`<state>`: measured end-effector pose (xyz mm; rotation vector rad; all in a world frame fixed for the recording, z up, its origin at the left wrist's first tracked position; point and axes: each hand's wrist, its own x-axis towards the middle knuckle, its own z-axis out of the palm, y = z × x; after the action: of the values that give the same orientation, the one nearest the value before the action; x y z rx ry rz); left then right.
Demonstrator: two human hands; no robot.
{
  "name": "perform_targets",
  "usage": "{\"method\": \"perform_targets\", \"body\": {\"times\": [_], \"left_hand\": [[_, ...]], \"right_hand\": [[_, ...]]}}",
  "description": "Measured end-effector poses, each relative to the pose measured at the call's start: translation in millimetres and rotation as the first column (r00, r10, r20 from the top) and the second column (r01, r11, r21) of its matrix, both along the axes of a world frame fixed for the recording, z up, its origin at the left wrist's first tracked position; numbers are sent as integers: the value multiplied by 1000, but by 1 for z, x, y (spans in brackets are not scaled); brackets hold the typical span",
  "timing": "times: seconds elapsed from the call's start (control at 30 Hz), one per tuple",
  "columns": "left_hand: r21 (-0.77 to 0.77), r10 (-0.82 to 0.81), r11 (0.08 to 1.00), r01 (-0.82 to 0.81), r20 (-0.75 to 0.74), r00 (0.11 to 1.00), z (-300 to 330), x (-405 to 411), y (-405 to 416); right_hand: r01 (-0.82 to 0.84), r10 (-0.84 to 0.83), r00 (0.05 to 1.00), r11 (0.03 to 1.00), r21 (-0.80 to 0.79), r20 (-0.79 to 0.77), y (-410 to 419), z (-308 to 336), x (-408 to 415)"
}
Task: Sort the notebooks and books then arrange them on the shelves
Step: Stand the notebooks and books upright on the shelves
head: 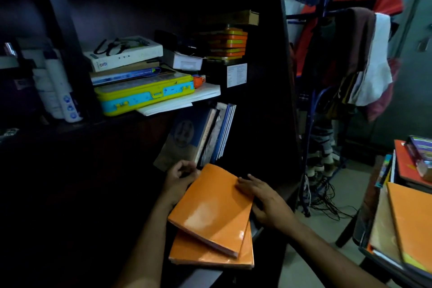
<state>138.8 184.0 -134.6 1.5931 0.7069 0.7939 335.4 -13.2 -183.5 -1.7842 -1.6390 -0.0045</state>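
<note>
1. Left hand [180,176] curls its grip round the far left corner of the top notebook [211,209]; right hand [261,201] lies flat, fingers straight, pressing the notebook's right edge.
2. The top notebook sits skewed on a second notebook [210,252], both on the lower shelf [275,190].
3. Its long axis runs away from the person, toward the upright books [210,133] just beyond the left hand.
4. Judgement: standing it beside those books means tipping it up; the left hand is nearer the row.
5. More books wait on the desk [364,244] at right.
</note>
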Motion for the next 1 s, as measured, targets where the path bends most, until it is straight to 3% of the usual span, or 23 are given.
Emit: {"method": "perform_targets", "body": {"times": [0.07, 0.17, 0.27, 0.37, 0.43, 0.6, 0.67, 0.7, 0.77, 0.87, 0.93, 1.0], "left_hand": [[-72, -37, 996, 46, 112, 993, 4, 3, -4], [-161, -175, 960, 227, 286, 942, 3, 4, -17], [-55, -201, 974, 220, 245, 948, -2, 11, -25], [40, -127, 992, 121, 230, 965, -4, 19, -25], [191, -91, 980, 50, 217, 972, -3, 21, -24], [487, 95, 851, -198, 227, 969, 5, 25, -31], [509, 126, 827, -237, 242, 962, 12, 30, -43], [523, 105, 827, -205, 215, 971, 15, 32, -50], [567, -88, 821, 56, 28, 996, 15, 37, -63], [670, -269, 642, 372, -258, 928, -3, 45, -62], [659, -254, 664, 354, -247, 935, -6, 44, -58], [717, -48, 691, 86, -73, 996, 0, 43, -55]], "right_hand": [[12, -8, 996, 999, 47, -87, 0, 2, 1], [55, -13, 937, 992, 111, -349, -1, 14, -2], [107, -33, 841, 989, 106, -540, -3, 26, -5], [143, -77, 838, 986, 82, -541, -4, 28, -4], [201, -116, 821, 975, 93, -559, -1, 27, -6], [576, -363, 696, 798, 179, -619, 12, 32, -33], [513, -318, 763, 827, 229, -563, 19, 33, -44], [404, -229, 813, 884, 235, -535, 23, 37, -51], [246, -94, 831, 946, 210, -549, 33, 49, -57], [361, -131, 746, 903, 233, -653, 39, 61, -41], [448, -227, 739, 869, 211, -634, 37, 62, -26], [533, -353, 740, 827, 179, -572, 38, 61, -14]]}}
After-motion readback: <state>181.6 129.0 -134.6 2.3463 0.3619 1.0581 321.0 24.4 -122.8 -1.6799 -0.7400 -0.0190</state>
